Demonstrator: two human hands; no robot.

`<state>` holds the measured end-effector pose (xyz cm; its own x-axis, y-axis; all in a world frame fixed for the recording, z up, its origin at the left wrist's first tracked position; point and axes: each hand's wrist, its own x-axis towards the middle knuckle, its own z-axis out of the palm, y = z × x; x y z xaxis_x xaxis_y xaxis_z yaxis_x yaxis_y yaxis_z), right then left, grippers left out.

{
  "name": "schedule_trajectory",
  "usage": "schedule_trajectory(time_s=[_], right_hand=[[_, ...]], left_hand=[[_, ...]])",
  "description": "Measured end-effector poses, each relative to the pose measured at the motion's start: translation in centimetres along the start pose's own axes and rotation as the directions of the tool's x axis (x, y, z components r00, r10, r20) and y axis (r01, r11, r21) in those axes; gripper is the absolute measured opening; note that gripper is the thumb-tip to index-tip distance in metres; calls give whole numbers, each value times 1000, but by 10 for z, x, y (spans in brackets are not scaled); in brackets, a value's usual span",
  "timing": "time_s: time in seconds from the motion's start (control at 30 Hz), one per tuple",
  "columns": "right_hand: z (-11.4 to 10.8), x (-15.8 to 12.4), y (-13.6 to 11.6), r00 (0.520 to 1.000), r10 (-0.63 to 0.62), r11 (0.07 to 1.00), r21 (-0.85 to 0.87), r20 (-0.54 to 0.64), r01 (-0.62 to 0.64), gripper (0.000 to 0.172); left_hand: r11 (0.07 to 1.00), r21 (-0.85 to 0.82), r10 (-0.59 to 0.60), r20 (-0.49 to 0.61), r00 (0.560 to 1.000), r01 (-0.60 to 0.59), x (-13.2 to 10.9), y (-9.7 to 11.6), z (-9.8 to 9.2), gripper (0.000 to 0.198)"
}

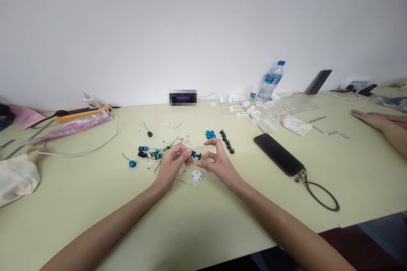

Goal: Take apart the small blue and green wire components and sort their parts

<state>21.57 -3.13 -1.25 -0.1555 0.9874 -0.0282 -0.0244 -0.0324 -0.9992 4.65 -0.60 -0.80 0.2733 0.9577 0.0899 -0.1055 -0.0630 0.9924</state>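
Between the thumb and fingers of my left hand (174, 161) is a small blue cylindrical metal part (194, 154) with a black disc-shaped end (199, 156). My right hand (219, 163) curves beside that black end, thumb and index finger apart and nothing visibly gripped. Below the hands lies a white round disc (196, 175) with dark dots. Blue, green and black pieces with thin bent wires (155, 154) are heaped by my left hand. Past my right hand sit a cluster of blue round pieces (210, 134) and a row of black knobs (227, 142).
A phone with a strap (280, 154) lies to the right, near a bent metal rod (330, 130). At the back are a water bottle (270, 81) and white plastic parts (254, 112). Another person's hands (378, 120) rest far right. A cloth bag (19, 178) lies left.
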Motion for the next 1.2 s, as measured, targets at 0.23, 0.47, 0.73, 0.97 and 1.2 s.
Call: schedule_trajectory(time_s=[0.23,0.47,0.73,0.97,1.2], right_hand=[[3,-1,2,988,55,998,8,143,-57,31],[4,1,2,996,32,998,43,85,-36,38],[4,0,-1,999,0,992,125,41,-5,58],[5,0,1,974,48,993,94,221,-70,41],[3,-8,3,883,-443,537,-742,157,402,18]], left_hand=[[1000,22,13,8,1000,-13,-2,1,1,23],[1000,3,-2,-7,1000,2,-2,3,2,23],[1000,16,6,-41,999,-5,-1,6,1,24],[999,32,8,0,1000,-8,-2,5,3,24],[981,-63,-180,25,983,181,-2,6,3,34]])
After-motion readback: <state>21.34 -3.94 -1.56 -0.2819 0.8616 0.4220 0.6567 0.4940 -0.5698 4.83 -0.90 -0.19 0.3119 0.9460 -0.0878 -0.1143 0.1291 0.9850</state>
